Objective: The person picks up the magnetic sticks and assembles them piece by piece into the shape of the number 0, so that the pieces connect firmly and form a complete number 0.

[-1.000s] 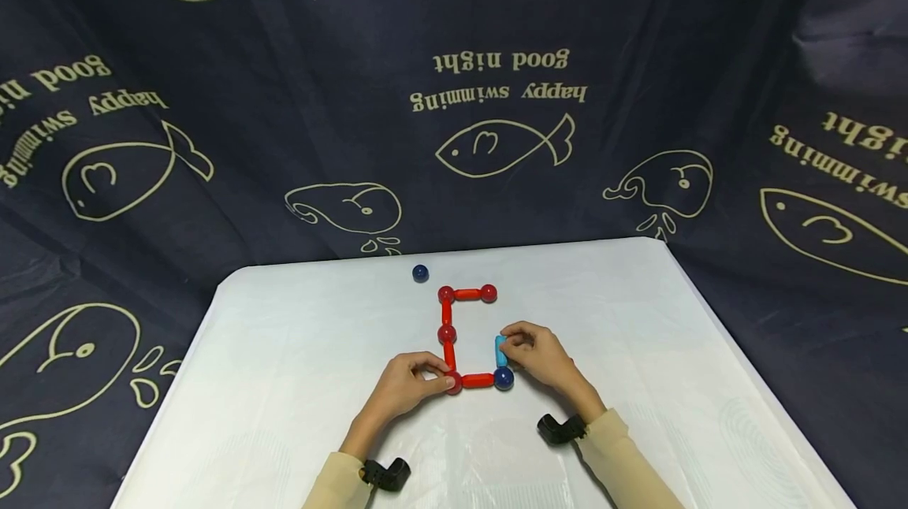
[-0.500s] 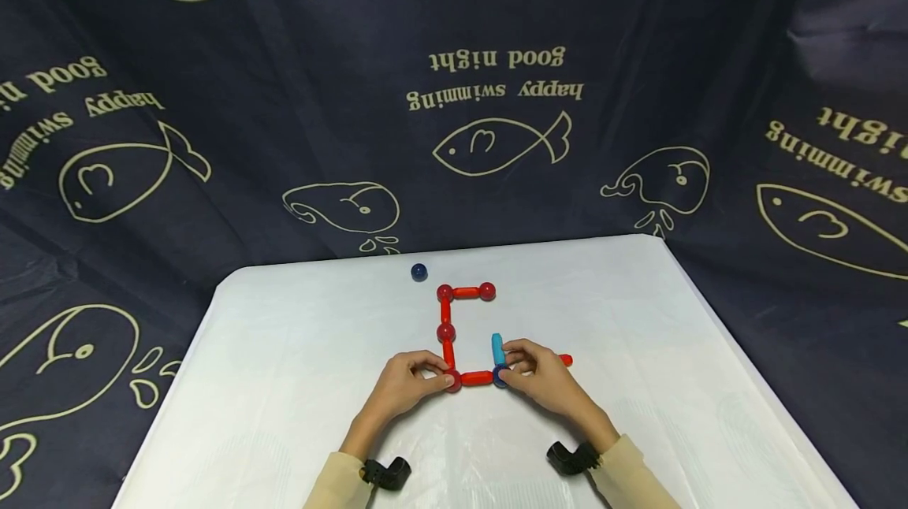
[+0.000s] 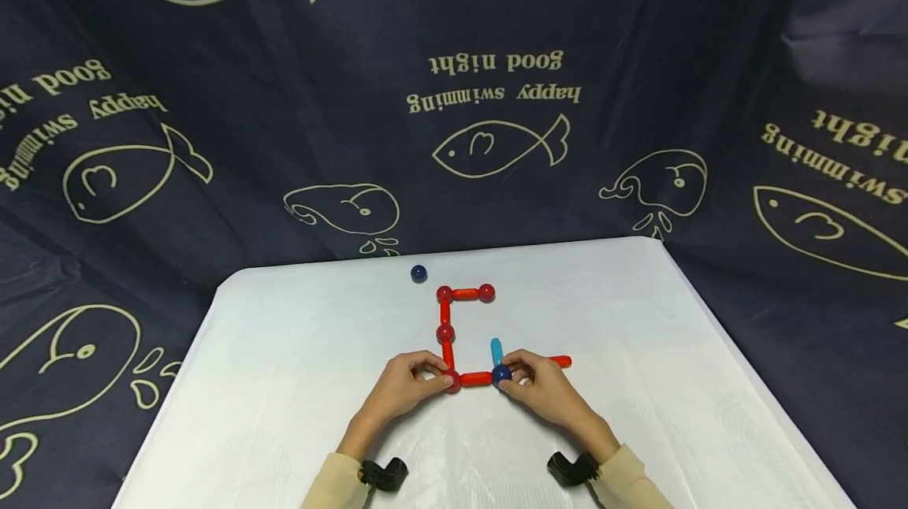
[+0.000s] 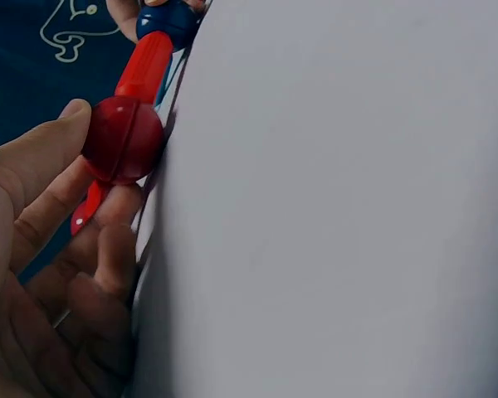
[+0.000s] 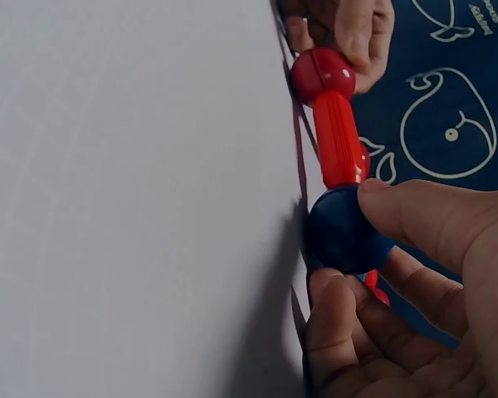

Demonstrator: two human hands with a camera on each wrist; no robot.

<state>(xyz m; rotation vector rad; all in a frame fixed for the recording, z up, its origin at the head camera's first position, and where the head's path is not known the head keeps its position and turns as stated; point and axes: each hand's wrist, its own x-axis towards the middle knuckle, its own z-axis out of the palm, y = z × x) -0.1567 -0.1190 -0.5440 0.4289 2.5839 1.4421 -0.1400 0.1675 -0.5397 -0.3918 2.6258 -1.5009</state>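
Note:
My left hand (image 3: 403, 388) pinches the red ball (image 4: 124, 139) at the near left corner of a frame of magnetic sticks and balls. From that ball a red stick (image 3: 476, 379) runs right to a dark blue ball (image 5: 340, 232), which my right hand (image 3: 549, 392) pinches between thumb and fingers. A light blue stick (image 3: 496, 350) points away from the blue ball; its near end is partly hidden by the fingers. Up the left side, red sticks link a middle red ball (image 3: 445, 333) and a far corner red ball (image 3: 444, 294), with another red ball (image 3: 486, 293) to its right.
A loose dark blue ball (image 3: 419, 273) rests near the far edge of the white table (image 3: 298, 320). Just beyond my right hand lies a red stick (image 3: 561, 362), partly covered by it. A dark fish-patterned cloth (image 3: 454, 202) hangs behind the table.
My right hand has shifted from the light blue stick down to the dark blue ball and now pinches it. The red stick at the right has come into view. My left hand stays put.

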